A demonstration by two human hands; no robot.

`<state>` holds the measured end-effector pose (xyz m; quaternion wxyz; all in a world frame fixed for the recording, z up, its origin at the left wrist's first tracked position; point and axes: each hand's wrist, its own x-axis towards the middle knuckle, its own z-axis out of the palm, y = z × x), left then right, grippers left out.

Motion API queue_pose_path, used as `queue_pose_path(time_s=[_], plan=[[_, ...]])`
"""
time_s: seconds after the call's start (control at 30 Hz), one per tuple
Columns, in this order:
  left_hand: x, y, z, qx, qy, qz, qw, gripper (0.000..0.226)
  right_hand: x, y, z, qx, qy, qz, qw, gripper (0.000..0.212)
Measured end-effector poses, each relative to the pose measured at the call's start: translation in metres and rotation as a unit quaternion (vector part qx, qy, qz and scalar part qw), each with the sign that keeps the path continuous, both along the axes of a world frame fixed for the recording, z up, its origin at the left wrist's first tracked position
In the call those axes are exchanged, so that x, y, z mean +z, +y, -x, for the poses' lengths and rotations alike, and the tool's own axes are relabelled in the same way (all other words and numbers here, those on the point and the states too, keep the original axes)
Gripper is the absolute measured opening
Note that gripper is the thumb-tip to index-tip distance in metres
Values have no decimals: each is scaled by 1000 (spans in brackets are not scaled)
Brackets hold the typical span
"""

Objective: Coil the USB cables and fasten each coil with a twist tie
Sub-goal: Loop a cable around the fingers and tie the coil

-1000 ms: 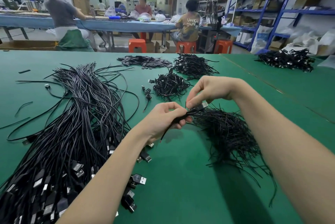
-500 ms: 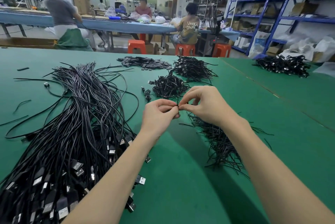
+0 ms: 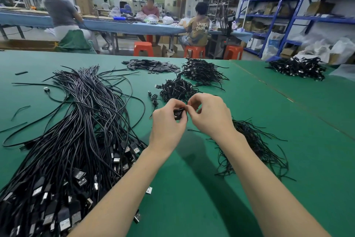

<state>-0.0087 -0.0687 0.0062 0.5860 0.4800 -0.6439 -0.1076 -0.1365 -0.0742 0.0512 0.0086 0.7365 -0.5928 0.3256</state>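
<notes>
My left hand [image 3: 169, 121] grips a small coiled black USB cable [image 3: 178, 114], mostly hidden between my fingers above the green table [image 3: 192, 188]. My right hand [image 3: 209, 115] pinches at the coil's top, fingertips meeting those of the left; what it pinches is too small to see. A big bundle of loose black USB cables [image 3: 76, 131] with plugs toward me lies at the left. A heap of thin black twist ties [image 3: 253, 144] lies under my right wrist. Tied coils [image 3: 176, 88] lie in a small heap just beyond my hands.
Further heaps of black coils [image 3: 203, 71] and flat black pieces [image 3: 151, 64] lie at the table's far side, another heap [image 3: 297, 67] at the far right. Stray ties lie at the left. People sit at a blue bench [image 3: 124, 27] behind; blue shelving [image 3: 288, 15] stands right.
Both hands rose from the twist-tie heap and came together. The cable, stretched out a second ago, is now bunched into a small coil between my fingers.
</notes>
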Motion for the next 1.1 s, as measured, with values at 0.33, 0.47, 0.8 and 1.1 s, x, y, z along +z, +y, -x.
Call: queue_pose_path(time_s=[0.33,0.47,0.8,1.1], plan=[[28,-6,-22,-306,498,-430,688,16,-17,3,10,143,-3,117,983,8],[24,-4,-27,-317,484,-459,674,17,-14,4,11,186,-71,90,976,3],[9,-5,-28,-345,389,-264,812,27,-17,11,7,170,-773,-490,365,7],[5,-8,-35,-312,475,-333,753,38,-32,6,8,124,-183,30,975,18]])
